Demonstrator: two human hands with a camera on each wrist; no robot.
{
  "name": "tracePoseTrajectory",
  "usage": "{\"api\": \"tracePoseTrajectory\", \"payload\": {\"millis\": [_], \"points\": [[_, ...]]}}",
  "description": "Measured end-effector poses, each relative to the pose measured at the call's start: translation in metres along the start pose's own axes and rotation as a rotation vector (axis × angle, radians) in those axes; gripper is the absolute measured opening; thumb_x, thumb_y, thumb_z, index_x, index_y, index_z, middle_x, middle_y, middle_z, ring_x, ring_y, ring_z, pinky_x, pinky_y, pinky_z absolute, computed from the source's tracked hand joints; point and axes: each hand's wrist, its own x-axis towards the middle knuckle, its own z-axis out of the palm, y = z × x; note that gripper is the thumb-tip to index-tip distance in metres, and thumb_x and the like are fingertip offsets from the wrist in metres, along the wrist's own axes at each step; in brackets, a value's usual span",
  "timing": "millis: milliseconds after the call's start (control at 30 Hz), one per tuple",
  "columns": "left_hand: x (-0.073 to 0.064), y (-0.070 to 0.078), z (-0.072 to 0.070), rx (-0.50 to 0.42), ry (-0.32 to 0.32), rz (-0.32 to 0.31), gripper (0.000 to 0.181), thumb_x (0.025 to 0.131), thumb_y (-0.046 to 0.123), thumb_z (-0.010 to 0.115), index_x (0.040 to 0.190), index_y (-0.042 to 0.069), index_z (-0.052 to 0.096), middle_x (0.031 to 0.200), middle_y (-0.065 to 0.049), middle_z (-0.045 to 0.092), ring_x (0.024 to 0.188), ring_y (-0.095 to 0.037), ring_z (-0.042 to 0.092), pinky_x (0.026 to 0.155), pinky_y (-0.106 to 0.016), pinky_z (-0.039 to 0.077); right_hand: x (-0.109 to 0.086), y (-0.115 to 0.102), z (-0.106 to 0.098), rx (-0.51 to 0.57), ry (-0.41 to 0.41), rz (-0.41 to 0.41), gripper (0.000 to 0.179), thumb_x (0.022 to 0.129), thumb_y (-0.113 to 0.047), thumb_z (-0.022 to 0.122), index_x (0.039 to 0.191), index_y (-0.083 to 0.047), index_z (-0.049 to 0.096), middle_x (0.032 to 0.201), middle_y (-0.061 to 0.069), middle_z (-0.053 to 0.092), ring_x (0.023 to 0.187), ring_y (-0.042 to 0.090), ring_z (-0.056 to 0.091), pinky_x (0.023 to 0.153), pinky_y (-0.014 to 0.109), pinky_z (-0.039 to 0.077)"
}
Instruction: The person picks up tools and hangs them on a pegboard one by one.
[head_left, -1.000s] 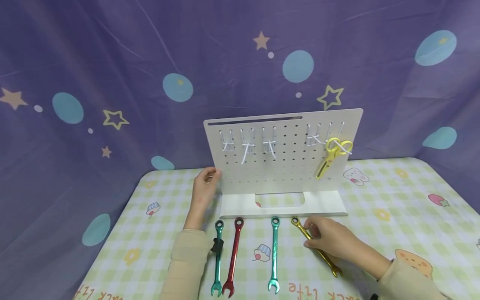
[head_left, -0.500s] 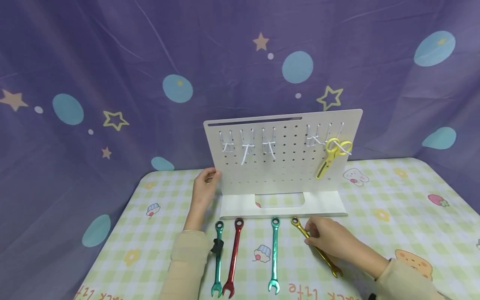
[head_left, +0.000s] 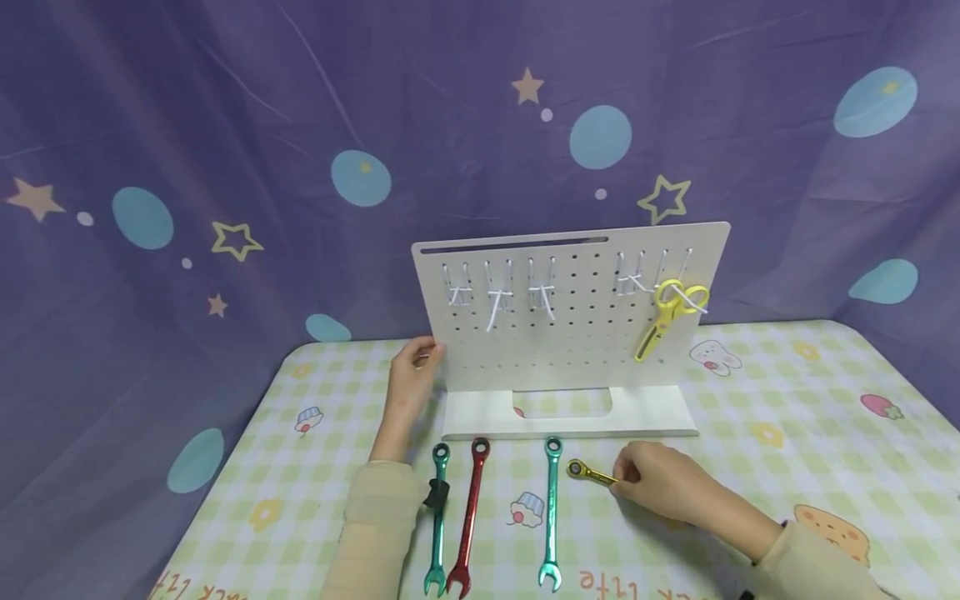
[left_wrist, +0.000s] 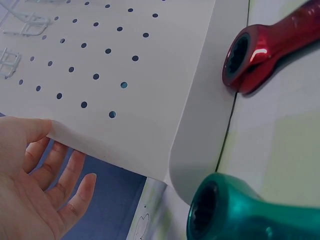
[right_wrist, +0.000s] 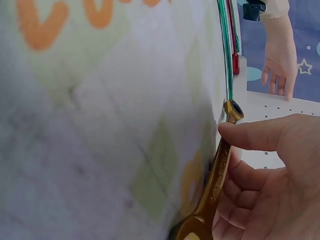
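Note:
A white pegboard stand (head_left: 525, 342) stands on the table. My left hand (head_left: 411, 379) grips its left edge, the thumb (left_wrist: 37, 130) on the front face and the fingers behind. In front of the stand, my right hand (head_left: 663, 479) pinches a gold combination wrench (right_wrist: 216, 175) between thumb and fingers. Its ring end (head_left: 576, 468) points left, and in the head view the hand hides the rest. Left of it lie a bright teal wrench (head_left: 552, 517), a red wrench (head_left: 471, 517) and a darker teal wrench (head_left: 439, 533), ring ends toward the stand.
Yellow scissors (head_left: 660, 321) hang from a hook at the pegboard's right. Several white wire hooks, such as the leftmost hook (head_left: 457, 292), carry nothing. A checked cloth (head_left: 750, 483) covers the table, and a purple curtain (head_left: 480, 125) hangs behind.
The gold wrench, slanted on the cloth before, is now pinched in my right hand; its ring end has swung left and toward me. My left hand stays on the pegboard edge.

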Motion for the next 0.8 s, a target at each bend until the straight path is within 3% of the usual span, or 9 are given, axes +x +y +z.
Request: {"api": "tracePoseTrajectory", "payload": {"millis": [300,500,800], "points": [[0.001,-0.002,0.0,-0.003,0.002,0.002,0.03,0.1,0.022,0.061,0.122,0.002,0.062,0.118,-0.016,0.064,0.111,-0.03,0.059,0.096,-0.043,0.047,0.002,0.003,-0.012,0.115,0.019,-0.131,0.013,0.09,-0.017,0.073,0.086,-0.015,0.06,0.072,-0.007,0.057,0.063,0.011,0.05,0.056,0.027,0.043],[0.001,-0.002,0.001,0.005,0.003,0.007,0.03,0.1,0.022,0.06,0.122,0.002,0.063,0.118,-0.016,0.064,0.111,-0.03,0.059,0.095,-0.043,0.048,0.005,0.001,-0.025,0.252,0.163,-0.19,0.011,0.092,-0.013,0.07,0.092,-0.012,0.06,0.075,-0.003,0.061,0.066,0.008,0.054,0.059,0.025,0.047],[0.001,-0.001,0.0,-0.002,0.008,0.008,0.029,0.1,0.021,0.06,0.12,0.001,0.063,0.117,-0.017,0.065,0.11,-0.03,0.059,0.095,-0.043,0.048,0.004,-0.004,-0.041,0.464,0.401,-0.202,0.013,0.095,-0.014,0.068,0.101,-0.004,0.061,0.086,0.006,0.068,0.072,0.018,0.065,0.061,0.027,0.051]]}}
